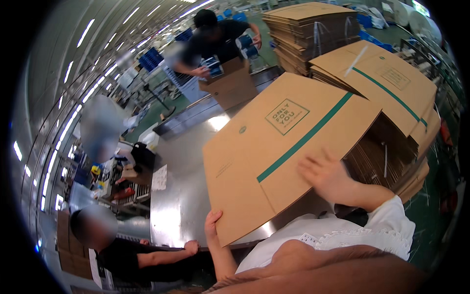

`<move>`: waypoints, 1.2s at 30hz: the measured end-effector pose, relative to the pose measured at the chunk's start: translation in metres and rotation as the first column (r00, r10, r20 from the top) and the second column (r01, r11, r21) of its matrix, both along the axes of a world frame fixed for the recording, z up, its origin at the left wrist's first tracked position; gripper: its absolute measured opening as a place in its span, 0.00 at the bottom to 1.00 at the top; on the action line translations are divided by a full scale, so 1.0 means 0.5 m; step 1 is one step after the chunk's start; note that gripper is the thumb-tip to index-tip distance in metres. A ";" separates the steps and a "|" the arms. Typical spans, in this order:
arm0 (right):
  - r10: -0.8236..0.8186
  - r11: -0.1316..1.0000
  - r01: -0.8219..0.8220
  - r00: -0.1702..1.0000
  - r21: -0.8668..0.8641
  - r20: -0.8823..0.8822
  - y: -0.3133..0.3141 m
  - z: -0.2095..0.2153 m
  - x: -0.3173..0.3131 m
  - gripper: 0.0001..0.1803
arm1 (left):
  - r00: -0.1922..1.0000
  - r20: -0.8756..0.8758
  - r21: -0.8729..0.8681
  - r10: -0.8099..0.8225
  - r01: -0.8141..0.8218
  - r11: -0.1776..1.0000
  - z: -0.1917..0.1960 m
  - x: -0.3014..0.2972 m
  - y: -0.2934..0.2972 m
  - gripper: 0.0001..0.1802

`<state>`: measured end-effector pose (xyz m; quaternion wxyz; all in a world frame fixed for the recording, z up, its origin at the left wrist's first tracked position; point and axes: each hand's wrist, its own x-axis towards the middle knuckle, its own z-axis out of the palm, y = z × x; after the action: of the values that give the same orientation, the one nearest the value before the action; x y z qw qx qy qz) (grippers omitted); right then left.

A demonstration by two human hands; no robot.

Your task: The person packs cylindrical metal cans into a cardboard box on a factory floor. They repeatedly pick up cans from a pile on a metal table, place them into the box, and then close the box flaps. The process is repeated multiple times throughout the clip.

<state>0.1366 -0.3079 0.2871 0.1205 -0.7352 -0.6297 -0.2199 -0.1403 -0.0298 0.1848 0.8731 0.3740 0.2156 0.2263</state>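
A large flat-folded cardboard carton (pixel 235 171) with a green stripe and a printed square lies tilted across the space before me. Its near-left corner is pinched by my left hand (pixel 213 225), thumb on top and the other fingers hidden beneath. My right hand (pixel 325 174), slightly blurred, is open with its fingers spread over the carton's near-right part, by the green stripe. Whether its palm presses on the board I cannot tell. To the right, more flat cartons (pixel 406 73) of the same kind lie stacked, partly covered by the one I hold.
A shiny metal table (pixel 183 166) extends under the carton. Across it, a person (pixel 210 39) holds blue-labelled items at an open cardboard box (pixel 230 88). Another person (pixel 142 255) rests a hand near the table's left edge. A tall stack of flat cardboard (pixel 308 34) stands behind.
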 end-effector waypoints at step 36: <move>-0.013 0.999 0.023 0.949 0.030 -0.316 0.100 -0.281 -0.035 0.32 | 0.563 -0.038 0.897 0.826 0.383 -0.220 -0.049 -0.003 0.034 0.19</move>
<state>0.1193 -0.2576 0.1465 0.2299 -0.7646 -0.5918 -0.1110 -0.1420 -0.0127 0.1605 -0.0043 0.8702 0.3747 0.3200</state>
